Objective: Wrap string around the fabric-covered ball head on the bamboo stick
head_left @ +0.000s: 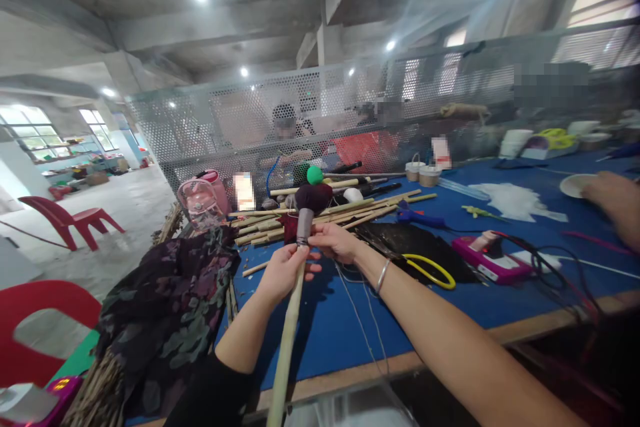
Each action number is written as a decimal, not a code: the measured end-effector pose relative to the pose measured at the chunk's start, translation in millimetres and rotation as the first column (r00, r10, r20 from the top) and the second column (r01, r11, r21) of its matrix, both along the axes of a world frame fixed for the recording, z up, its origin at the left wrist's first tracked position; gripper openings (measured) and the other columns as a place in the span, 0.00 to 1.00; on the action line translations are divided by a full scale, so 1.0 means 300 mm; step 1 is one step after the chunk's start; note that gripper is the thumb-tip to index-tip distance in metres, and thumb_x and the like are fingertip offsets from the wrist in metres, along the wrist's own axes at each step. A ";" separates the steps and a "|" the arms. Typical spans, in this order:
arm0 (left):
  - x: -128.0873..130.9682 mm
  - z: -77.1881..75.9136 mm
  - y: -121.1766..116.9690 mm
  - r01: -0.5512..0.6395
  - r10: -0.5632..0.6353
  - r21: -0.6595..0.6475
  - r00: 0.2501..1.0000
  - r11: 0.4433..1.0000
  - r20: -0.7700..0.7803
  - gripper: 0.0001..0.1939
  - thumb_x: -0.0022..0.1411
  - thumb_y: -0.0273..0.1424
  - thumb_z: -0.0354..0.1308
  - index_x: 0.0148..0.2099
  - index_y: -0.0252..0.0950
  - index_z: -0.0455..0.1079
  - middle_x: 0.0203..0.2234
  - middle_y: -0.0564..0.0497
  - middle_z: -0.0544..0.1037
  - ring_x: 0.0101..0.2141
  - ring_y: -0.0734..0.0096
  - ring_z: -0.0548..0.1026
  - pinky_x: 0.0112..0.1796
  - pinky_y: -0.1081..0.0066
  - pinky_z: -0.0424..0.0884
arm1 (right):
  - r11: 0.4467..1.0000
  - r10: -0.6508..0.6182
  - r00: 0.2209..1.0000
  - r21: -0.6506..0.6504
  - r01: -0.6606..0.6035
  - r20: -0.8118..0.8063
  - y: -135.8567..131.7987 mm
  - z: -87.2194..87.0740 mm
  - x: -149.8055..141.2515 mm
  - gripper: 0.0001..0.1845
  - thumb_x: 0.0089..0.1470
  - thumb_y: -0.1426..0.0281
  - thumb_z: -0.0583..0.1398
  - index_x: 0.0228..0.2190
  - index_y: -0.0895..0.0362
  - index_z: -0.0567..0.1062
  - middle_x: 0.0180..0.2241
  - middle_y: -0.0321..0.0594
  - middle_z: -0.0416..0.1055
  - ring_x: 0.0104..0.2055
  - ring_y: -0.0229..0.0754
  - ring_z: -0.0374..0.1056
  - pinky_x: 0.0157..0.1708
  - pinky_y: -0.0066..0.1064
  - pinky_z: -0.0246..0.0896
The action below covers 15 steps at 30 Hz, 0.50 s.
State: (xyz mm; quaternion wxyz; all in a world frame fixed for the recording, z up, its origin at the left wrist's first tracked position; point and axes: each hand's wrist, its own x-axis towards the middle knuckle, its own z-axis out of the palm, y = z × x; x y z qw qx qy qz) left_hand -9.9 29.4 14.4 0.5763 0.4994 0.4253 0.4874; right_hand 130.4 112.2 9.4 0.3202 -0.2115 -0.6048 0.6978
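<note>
My left hand (283, 272) is closed around a pale bamboo stick (287, 340), which slants down toward me past the table edge. Just above the grip, a smooth grey wrapped section (304, 221) covers the stick's upper part. Behind it show a dark maroon bundle (314, 198) and a bright green ball (315, 175); whether they join the stick I cannot tell. My right hand (336, 242), with a bangle at the wrist, pinches at the wrap's lower end. Grey thread (361, 317) hangs from beneath it over the table edge; its path between the fingers is hidden.
Several bamboo sticks (265, 230) lie behind my hands on the blue table (345, 333). Dark patterned cloth (175, 307) is on the left. Rightward are yellow-handled scissors (433, 273), a magenta power box (493, 260) with cables, and another person's hand (613, 200). A mesh screen (225, 117) stands behind.
</note>
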 end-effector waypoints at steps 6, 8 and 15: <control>0.021 -0.014 -0.021 -0.001 0.019 0.094 0.981 0.996 -0.192 0.19 0.58 0.45 0.46 0.38 0.33 0.63 0.22 0.49 0.74 0.17 0.73 0.70 0.18 0.76 0.64 | 0.999 0.034 0.999 0.036 -0.034 0.003 -0.013 0.015 0.010 0.16 0.40 0.64 0.64 0.28 0.62 0.66 0.15 0.29 0.62 0.10 0.23 0.42 0.09 0.21 0.29; 0.021 -0.019 -0.018 -0.100 0.149 0.187 0.950 0.977 -0.274 0.18 0.54 0.44 0.52 0.37 0.32 0.65 0.18 0.53 0.72 0.14 0.77 0.66 0.16 0.78 0.60 | 0.998 -0.023 1.000 0.063 0.023 0.008 -0.018 0.018 0.001 0.16 0.40 0.65 0.64 0.27 0.62 0.66 0.13 0.26 0.59 0.10 0.24 0.42 0.09 0.21 0.30; 0.004 -0.009 -0.002 -0.359 0.430 0.284 0.868 0.889 -0.250 0.17 0.48 0.40 0.59 0.34 0.31 0.68 0.13 0.56 0.68 0.12 0.79 0.63 0.15 0.79 0.58 | 0.993 -0.108 0.993 0.040 0.109 -0.045 -0.024 0.020 -0.024 0.17 0.39 0.63 0.65 0.27 0.59 0.65 0.12 0.23 0.54 0.10 0.24 0.39 0.09 0.21 0.30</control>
